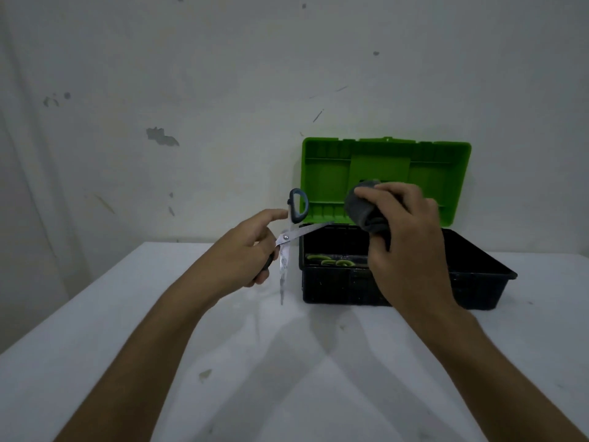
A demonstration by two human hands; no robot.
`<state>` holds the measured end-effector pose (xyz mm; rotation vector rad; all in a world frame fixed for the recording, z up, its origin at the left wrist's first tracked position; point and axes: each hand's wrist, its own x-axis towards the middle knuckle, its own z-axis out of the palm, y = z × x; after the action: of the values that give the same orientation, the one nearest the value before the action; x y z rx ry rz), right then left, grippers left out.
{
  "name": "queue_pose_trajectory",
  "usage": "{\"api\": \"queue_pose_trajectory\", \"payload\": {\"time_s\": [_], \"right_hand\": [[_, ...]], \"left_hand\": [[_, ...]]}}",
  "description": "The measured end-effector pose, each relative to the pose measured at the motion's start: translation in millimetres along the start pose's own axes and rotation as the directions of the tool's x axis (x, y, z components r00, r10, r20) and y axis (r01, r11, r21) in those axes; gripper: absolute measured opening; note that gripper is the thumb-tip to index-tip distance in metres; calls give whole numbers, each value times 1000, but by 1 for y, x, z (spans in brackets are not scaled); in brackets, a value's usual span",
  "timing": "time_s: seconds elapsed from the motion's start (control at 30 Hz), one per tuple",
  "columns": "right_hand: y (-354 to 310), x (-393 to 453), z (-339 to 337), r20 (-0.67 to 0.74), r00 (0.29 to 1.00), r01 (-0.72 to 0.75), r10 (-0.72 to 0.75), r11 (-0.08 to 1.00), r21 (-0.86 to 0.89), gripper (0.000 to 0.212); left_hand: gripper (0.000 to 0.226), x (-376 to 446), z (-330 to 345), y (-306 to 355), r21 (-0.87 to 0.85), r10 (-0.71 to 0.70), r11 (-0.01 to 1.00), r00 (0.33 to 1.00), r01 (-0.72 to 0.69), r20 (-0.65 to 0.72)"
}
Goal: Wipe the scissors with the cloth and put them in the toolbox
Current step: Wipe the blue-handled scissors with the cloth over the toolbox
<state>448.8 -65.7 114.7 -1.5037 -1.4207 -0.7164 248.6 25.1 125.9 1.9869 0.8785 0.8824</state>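
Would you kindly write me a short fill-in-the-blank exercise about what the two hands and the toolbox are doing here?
1. The left hand holds the scissors, whose blades are spread ____.
2. The right hand grips a dark grey ____.
3. The toolbox stands on the white table with its green lid ____.
4. The scissors are held to the ____ of the toolbox, outside it.

Missing words: apart; cloth; open; left
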Motion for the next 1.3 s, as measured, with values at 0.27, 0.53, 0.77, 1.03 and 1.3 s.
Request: {"api": "queue_pose_trajectory", "payload": {"time_s": [0.27,0.53,0.77,1.03,1.3], "right_hand": [[-23,-8,6,284,940,110,-189,956,272,59],[-19,-4,3,230,962,75,-146,954,290,58],[-21,-13,12,350,903,152,-250,946,285,62],[-15,-2,-7,533,816,148,-226,971,186,68],[-16,-4,-4,564,800,115,-206,974,193,69]], "left_hand": [[22,0,2,-4,-63,-26,998,999,23,-42],[15,0,1,-2,-192,-40,981,995,21,-95],[14,2,12,2,-155,-42,988,995,28,-91],[20,3,21,-7,-156,-115,983,989,99,-92],[19,3,18,-6,-181,-81,982,991,60,-108]]}}
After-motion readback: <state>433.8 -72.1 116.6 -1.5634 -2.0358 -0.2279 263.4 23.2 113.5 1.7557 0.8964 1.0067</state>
